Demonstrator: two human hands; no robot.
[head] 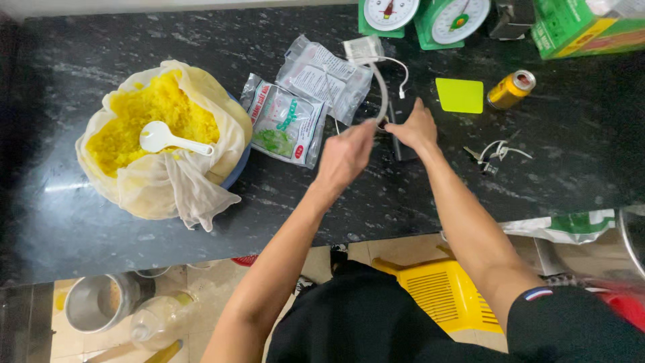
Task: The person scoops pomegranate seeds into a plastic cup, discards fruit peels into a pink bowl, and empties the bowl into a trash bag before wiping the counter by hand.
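Both hands meet over the middle of the dark surface (101,228), near its far edge. The left hand (346,156) has its grip closed on a white cable (383,91) that loops up toward a small packet (363,48). The right hand (416,128) rests on a black device (403,131); its grip state cannot be told. A bowl of yellow rice (144,114) sits toward the left edge.
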